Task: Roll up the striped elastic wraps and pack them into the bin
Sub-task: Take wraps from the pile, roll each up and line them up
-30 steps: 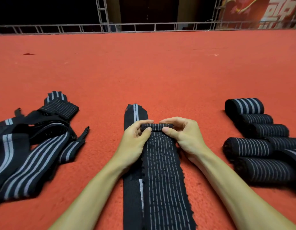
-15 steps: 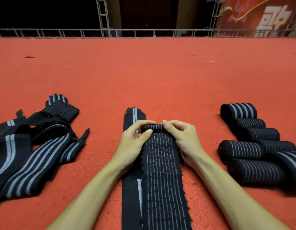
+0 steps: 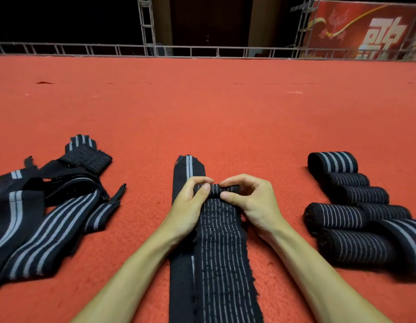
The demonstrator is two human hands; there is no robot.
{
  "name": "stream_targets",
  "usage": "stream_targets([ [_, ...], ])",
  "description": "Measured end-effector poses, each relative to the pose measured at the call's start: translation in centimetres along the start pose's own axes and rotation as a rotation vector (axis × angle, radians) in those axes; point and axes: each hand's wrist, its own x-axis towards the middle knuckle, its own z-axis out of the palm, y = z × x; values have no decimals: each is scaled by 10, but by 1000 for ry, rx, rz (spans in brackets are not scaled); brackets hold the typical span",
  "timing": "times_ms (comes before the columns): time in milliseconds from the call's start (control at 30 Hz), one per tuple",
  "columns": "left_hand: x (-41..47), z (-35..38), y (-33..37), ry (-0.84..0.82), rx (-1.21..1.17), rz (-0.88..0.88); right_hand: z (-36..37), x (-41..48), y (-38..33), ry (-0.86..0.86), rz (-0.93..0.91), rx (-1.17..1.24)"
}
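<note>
A long black wrap with thin white stripes (image 3: 222,252) lies flat on the red carpet, running from me outward. Its far end is curled into a small tight roll (image 3: 215,190). My left hand (image 3: 190,201) pinches the roll's left side and my right hand (image 3: 251,199) pinches its right side. A second flat black wrap (image 3: 187,166) lies partly under it on the left. Several finished rolls (image 3: 349,206) lie in a cluster at the right. No bin is in view.
A tangled heap of unrolled striped wraps (image 3: 46,206) lies at the left. Red carpet (image 3: 202,108) stretches ahead to a metal truss rail (image 3: 155,51). A red banner (image 3: 365,31) hangs at the back right.
The roll at the wrap's far end has grown thicker as my fingers turned it toward me. My thumbs have closed in toward the middle. My head has tilted slightly upward.
</note>
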Motion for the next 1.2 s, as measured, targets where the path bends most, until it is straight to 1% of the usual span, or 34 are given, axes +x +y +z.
stream_targets([
  [100,-2,0,2,-19,-94,9,-2,1,2,-14,-9,9],
  [233,-1,0,2,45,-160,4,0,0,2,-21,10,-14],
  [300,-1,-1,2,52,-203,-9,2,1,3,-13,56,-18],
  [400,-2,-4,2,17,-185,22,5,0,3,-19,185,52],
  [467,-3,-5,2,29,-156,56,6,-1,3,-34,203,20],
  [533,-3,-6,1,44,-119,77,5,-1,3,-38,188,-4],
  [667,-3,-6,0,21,-57,81,4,-1,0,-24,174,63],
  [800,-1,-6,-1,14,-89,69,2,0,3,-8,147,48],
  [900,-2,-5,0,-41,-132,48,-1,0,4,-22,130,76],
  [967,-1,-4,-1,-13,-58,46,-1,0,2,-18,79,40],
  [1067,3,-4,-2,41,111,80,2,1,4,0,-52,-129],
  [1133,3,-3,-2,62,144,67,6,1,5,22,-70,-146],
  [1200,5,-3,-2,100,116,32,6,0,4,43,-64,-108],
])
